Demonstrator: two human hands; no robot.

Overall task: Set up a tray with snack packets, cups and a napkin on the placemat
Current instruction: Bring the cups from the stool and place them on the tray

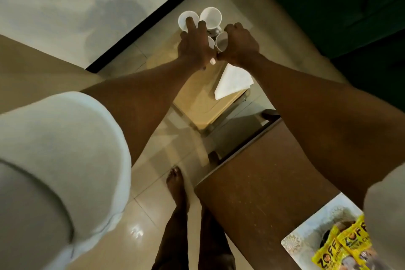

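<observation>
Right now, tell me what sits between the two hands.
In the head view, a white cup stands between the left hand and the right hand, with a second cup half hidden beside it.

Four white cups (211,16), one mostly hidden behind a hand. One yellowish tray (198,105). One folded white napkin (232,81). Two yellow snack packets (326,255). One patterned placemat (306,231).

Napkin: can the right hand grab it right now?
Probably not yet. The right hand looks curled round a cup, so it is busy. The napkin lies uncovered on the tray near that wrist, so once the cup is let go it looks easy.
</observation>
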